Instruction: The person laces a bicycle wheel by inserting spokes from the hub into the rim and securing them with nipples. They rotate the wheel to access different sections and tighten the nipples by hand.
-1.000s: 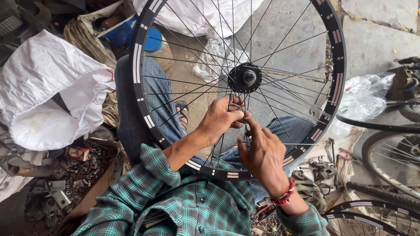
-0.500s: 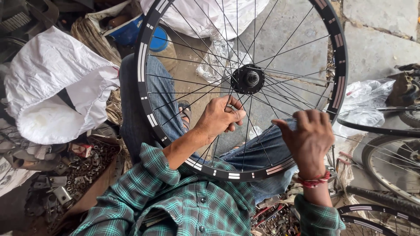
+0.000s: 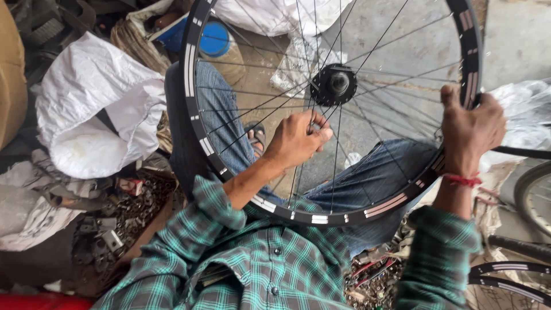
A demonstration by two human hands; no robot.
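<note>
— Concrete floor (image 3: pixel 402 34) under me, scrap and white sacks (image 3: pixel 97 109) piled off to my left. What am I looking at?

— A bicycle wheel (image 3: pixel 198 138) stands on edge across my lap, propped against my jeans, with its black rim circling nearly everything in front of me. The hub (image 3: pixel 336 85) sits up and away from me, near the middle of that circle.

— Where are your hands?

— My left hand (image 3: pixel 298 138) is pushed in among the spokes (image 3: pixel 270 100), just below and to the left of the hub, fingers curled shut around one or two of them. Whether a small tool is pinched in there, I cannot tell. My right hand (image 3: pixel 470 129) is clenched on the rim at its right edge, thumb up, steadying the wheel.

— Which hand is nearer the hub?

— The left, clearly. The right is out at the rim, well apart from it. The spokes under my left fingers run from the hub down toward the lower left of the rim, so they slant across my forearm.

— Anything else close by?

— A blue lid (image 3: pixel 215 40) on the far left, loose metal bits (image 3: pixel 109 229) by my left knee, and another wheel (image 3: pixel 534 198) on the right.
</note>
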